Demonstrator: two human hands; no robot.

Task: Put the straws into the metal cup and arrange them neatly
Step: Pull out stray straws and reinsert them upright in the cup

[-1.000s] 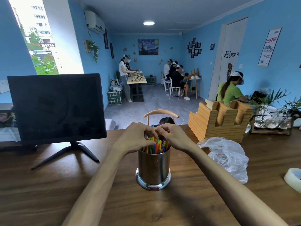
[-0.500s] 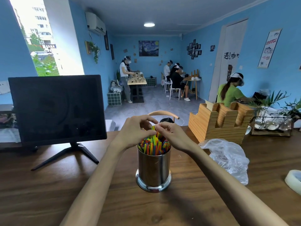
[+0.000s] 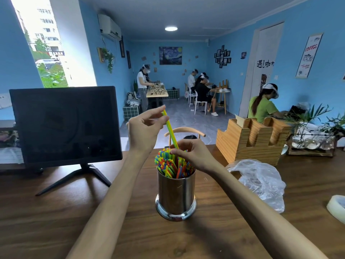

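Note:
A shiny metal cup (image 3: pixel 175 195) stands upright on the wooden table (image 3: pixel 56 217), packed with several coloured straws (image 3: pixel 168 165) whose tips stick out above its rim. One green straw (image 3: pixel 170 130) is raised out of the bunch and leans to the left. My left hand (image 3: pixel 144 130) is above and left of the cup and pinches that straw near its top end. My right hand (image 3: pixel 194 154) hovers over the cup's right rim, fingertips pinching the same straw lower down, just above the bunch.
A black monitor on a stand (image 3: pixel 65 126) sits at the left. A wooden holder (image 3: pixel 252 141) stands at the right rear, with a crumpled clear plastic bag (image 3: pixel 261 182) before it. A tape roll (image 3: pixel 337 206) lies at the right edge. People work further back.
My left hand has risen from the cup's rim, drawing one green straw up out of the bunch. My right hand stays over the cup, fingers on the straw.

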